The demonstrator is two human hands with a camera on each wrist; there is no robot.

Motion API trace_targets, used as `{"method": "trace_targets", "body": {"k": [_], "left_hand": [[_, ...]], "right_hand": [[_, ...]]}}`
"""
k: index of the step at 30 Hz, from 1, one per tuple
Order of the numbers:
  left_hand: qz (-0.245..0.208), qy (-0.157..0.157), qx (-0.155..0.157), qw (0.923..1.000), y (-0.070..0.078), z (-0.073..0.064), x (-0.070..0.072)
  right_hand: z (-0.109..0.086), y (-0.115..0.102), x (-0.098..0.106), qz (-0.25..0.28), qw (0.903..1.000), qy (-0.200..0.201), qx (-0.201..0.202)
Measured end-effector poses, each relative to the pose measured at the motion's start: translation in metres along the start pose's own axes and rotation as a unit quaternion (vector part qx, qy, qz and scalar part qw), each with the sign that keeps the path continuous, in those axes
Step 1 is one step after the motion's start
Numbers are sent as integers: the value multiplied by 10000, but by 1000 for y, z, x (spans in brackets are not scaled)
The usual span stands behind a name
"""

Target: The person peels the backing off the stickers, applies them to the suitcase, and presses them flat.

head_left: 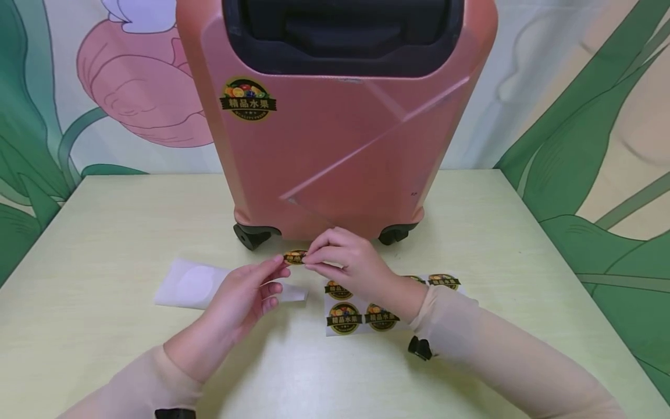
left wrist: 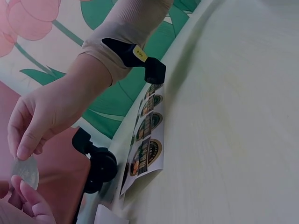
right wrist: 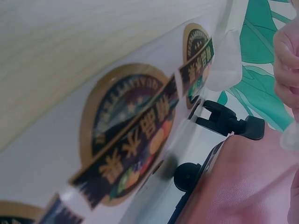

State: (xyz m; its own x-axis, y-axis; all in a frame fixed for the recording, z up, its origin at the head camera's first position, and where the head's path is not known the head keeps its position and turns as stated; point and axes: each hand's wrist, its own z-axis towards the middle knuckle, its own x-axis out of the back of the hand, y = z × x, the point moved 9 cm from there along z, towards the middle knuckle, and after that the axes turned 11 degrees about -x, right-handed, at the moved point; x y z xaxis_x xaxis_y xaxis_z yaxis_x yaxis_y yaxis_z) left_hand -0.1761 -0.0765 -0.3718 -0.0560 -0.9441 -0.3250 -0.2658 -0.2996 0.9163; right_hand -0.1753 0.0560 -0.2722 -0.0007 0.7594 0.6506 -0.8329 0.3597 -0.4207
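Observation:
Between both hands is a single round fruit sticker (head_left: 295, 257), black and gold with coloured fruit, held in front of the pink suitcase (head_left: 324, 145). My left hand (head_left: 238, 299) pinches its left edge between thumb and fingertips. The right hand (head_left: 353, 265) pinches the opposite edge. In the left wrist view the pale back of the sticker (left wrist: 26, 171) shows between the fingertips. A matching sticker (head_left: 248, 99) is on the suitcase's upper left. Under the right forearm lies a white sheet (head_left: 363, 301) with several more stickers, partly hidden by the arm.
A white piece of backing paper (head_left: 170, 288) with a pale round mark lies behind the left hand, partly covered by it. The suitcase stands upright at the table's back on black wheels (head_left: 253, 235). A printed floral cloth (head_left: 591, 174) hangs behind the pale table (head_left: 104, 233).

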Motion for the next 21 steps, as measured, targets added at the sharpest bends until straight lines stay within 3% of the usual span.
{"method": "trace_targets", "body": {"k": [15, 21], "left_hand": [[108, 78, -192, 9997, 12, 6, -6], [233, 241, -436, 9985, 14, 7, -3]], "right_hand": [[0, 0, 4, -263, 9997, 20, -18], [-1, 6, 5, -107, 9994, 3, -337]]}}
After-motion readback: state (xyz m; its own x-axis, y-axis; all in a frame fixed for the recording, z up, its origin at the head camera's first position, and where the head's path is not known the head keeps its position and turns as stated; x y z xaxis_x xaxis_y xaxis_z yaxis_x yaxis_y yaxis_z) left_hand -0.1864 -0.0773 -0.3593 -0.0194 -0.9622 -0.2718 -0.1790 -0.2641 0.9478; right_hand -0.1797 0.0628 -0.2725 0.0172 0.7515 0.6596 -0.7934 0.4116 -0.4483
